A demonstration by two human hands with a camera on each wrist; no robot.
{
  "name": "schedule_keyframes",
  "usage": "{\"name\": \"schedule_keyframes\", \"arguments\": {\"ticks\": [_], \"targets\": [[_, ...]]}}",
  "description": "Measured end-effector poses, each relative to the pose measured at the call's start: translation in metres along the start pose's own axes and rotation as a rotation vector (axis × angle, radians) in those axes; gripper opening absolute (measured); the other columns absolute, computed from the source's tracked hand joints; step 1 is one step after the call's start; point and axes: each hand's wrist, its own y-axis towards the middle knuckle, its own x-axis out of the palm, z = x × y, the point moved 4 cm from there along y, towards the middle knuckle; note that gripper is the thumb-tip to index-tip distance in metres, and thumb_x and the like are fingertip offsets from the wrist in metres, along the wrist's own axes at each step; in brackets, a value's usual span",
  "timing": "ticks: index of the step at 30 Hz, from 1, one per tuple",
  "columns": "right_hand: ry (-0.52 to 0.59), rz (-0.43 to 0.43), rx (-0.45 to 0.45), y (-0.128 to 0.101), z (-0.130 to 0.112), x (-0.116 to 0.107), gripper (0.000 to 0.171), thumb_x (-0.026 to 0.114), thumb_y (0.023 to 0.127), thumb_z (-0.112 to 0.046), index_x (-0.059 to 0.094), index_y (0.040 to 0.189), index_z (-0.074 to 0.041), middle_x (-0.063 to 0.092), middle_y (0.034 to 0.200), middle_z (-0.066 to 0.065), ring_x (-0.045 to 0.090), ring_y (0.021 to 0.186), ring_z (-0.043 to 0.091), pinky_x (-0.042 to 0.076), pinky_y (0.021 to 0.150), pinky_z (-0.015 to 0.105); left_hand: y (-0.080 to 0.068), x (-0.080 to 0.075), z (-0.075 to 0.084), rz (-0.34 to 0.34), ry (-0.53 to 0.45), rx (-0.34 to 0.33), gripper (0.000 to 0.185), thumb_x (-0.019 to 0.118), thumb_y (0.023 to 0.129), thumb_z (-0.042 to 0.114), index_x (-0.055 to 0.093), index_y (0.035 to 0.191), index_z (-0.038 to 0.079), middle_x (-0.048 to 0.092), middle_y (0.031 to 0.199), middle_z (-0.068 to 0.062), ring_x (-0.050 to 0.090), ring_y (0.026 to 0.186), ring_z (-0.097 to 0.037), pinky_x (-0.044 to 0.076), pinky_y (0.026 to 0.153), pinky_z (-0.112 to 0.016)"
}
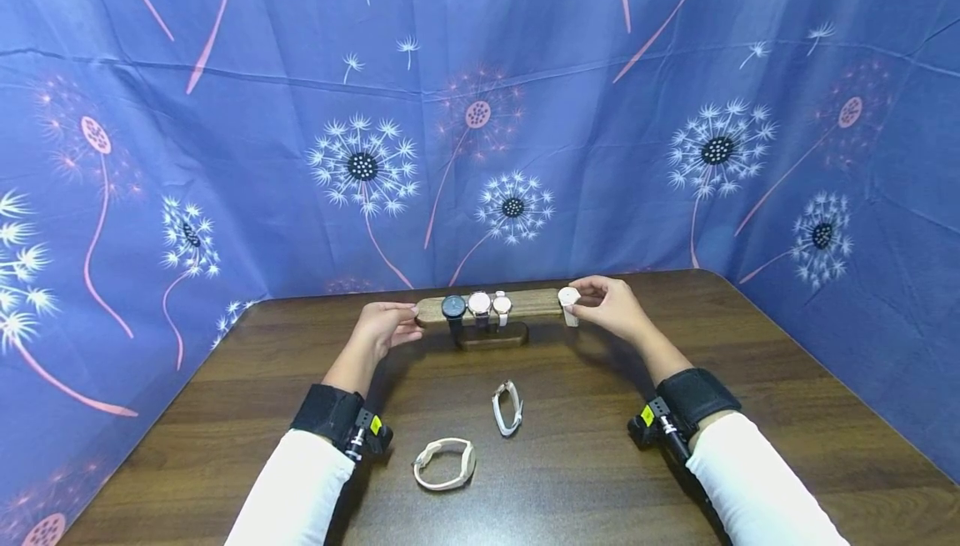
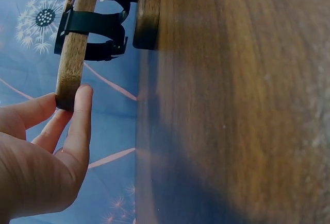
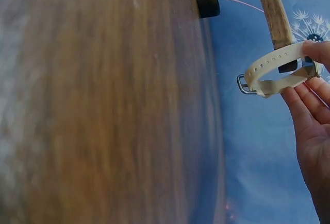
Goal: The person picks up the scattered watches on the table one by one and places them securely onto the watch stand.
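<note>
A wooden watch stand, its long bar (image 1: 536, 303) level above a dark base (image 1: 491, 336), stands toward the back of the table. My left hand (image 1: 384, 325) pinches the bar's left end between thumb and fingers. At the other end, my right hand (image 1: 611, 306) holds a white watch (image 1: 569, 296) by its case. In the right wrist view its buckled cream strap (image 3: 273, 59) loops around the bar's dark tip. On the bar's left half hang a black watch (image 1: 453, 306), a white-faced watch with dark strap (image 1: 479, 303), and a small white-strapped watch (image 1: 502, 305).
Two more watches lie on the wooden table (image 1: 585, 454) nearer me: a cream one (image 1: 444, 464) and a narrow white one (image 1: 507, 408). Behind the table's back edge hangs a blue dandelion-print cloth (image 1: 600, 196).
</note>
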Motion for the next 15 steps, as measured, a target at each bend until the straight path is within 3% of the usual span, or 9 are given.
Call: {"name": "schedule_keyframes", "arguments": {"ticks": [15], "targets": [[0.023,-0.092,0.011,-0.0017,-0.0124,0.0004,0.043,0.072,0.083,0.006,0.057,0.121,0.018,0.061,0.116,0.034,0.062,0.103,0.046,0.054,0.078,0.019,0.0,0.0006,0.0007,0.002,-0.016,-0.01,0.034,0.061,0.091,-0.004,0.056,0.124,-0.012,0.067,0.079,-0.01,0.068,0.063,-0.017,0.059,0.066,-0.028]]}}
